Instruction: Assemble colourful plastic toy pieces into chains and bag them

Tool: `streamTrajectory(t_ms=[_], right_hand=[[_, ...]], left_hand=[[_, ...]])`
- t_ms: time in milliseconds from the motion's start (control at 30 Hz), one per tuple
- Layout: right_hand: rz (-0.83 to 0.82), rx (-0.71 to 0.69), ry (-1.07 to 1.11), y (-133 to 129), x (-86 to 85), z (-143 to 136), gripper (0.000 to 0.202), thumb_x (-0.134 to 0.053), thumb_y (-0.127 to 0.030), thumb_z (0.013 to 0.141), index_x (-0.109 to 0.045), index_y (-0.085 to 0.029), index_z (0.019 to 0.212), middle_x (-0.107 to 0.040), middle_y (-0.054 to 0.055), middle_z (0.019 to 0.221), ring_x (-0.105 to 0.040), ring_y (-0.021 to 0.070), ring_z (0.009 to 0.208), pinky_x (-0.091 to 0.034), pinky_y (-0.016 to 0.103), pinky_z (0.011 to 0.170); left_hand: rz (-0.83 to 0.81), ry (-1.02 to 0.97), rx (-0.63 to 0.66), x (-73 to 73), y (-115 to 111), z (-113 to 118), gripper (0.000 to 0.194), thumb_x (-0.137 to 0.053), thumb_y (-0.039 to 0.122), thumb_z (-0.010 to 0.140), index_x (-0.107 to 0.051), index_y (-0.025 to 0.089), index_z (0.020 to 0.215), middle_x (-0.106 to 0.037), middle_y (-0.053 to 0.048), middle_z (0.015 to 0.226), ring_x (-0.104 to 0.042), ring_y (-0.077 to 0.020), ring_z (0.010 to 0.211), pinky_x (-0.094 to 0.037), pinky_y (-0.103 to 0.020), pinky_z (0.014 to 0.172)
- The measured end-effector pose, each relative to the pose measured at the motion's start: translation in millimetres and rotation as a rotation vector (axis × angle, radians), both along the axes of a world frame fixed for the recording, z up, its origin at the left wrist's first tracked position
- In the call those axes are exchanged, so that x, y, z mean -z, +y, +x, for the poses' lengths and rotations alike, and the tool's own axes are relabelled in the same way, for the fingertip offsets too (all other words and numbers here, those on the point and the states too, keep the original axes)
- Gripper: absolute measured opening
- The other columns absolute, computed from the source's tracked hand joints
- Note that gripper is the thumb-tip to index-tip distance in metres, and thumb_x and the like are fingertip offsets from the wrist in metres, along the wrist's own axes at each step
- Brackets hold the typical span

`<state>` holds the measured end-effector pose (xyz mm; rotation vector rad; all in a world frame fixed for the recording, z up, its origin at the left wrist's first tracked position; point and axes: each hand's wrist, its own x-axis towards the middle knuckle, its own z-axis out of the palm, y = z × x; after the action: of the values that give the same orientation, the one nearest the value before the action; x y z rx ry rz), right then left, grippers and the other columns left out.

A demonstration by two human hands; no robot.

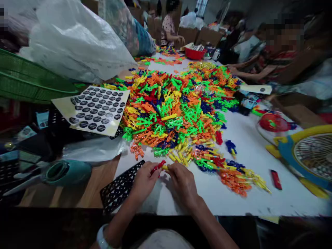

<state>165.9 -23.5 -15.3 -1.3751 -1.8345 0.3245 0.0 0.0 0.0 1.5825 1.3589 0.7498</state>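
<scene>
At the far left a green basket (33,83) stands above a teal jar (70,173), whose mouth faces up and leftward. Right of them lies a sheet of round black stickers (97,110), and nearer the person is a black tray (118,188) full of holes, partly covered by the left forearm. The left hand (144,180) has its fingers closed round a small red toy (162,163) above the front of the white table (249,135). Just beside it the right hand (183,181) pinches a yellow piece (165,167) between thumb and fingers, its end meeting the red toy; whether the two are joined is hard to tell. Behind both hands spreads a big heap of coloured toys (173,107). Farther right are a small red and black object (275,180) and a blue and yellow fan (290,152)
</scene>
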Motion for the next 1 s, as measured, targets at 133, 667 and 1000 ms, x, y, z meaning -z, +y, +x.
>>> streamTrajectory(t_ms=[133,667,1000], right_hand=[[-0.267,-0.050,0.220,7.3,2.1,11.2,0.009,-0.059,-0.024,0.089,-0.067,-0.019,0.087,-0.068,0.003,0.079,-0.062,0.0156,0.072,-0.047,0.026,0.067],[-0.271,0.147,0.150,2.9,-31.1,124.6,0.027,-0.055,-0.043,0.088,-0.070,-0.023,0.099,-0.069,0.007,0.101,-0.062,0.0240,0.097,-0.048,0.039,0.086],[-0.069,0.173,-0.446,40.3,7.4,15.8,0.011,-0.054,-0.017,0.089,-0.065,-0.016,0.090,-0.063,0.010,0.087,-0.053,0.0245,0.086,-0.044,0.038,0.078]], left_hand=[[-0.021,0.011,0.013,-5.7,2.7,-2.0,0.027,-0.051,0.033,0.084,-0.071,0.017,0.095,-0.060,-0.004,0.082,-0.058,-0.0179,0.082,-0.045,-0.030,0.076],[0.389,0.502,0.072,2.2,43.7,-54.4,0.044,-0.036,0.007,0.087,-0.059,0.019,0.123,-0.056,-0.012,0.129,-0.049,-0.0247,0.119,-0.040,-0.042,0.100],[0.635,0.819,0.098,23.5,71.7,-68.9,0.025,-0.051,0.019,0.088,-0.065,0.020,0.109,-0.065,-0.011,0.114,-0.053,-0.0282,0.108,-0.041,-0.042,0.090]])
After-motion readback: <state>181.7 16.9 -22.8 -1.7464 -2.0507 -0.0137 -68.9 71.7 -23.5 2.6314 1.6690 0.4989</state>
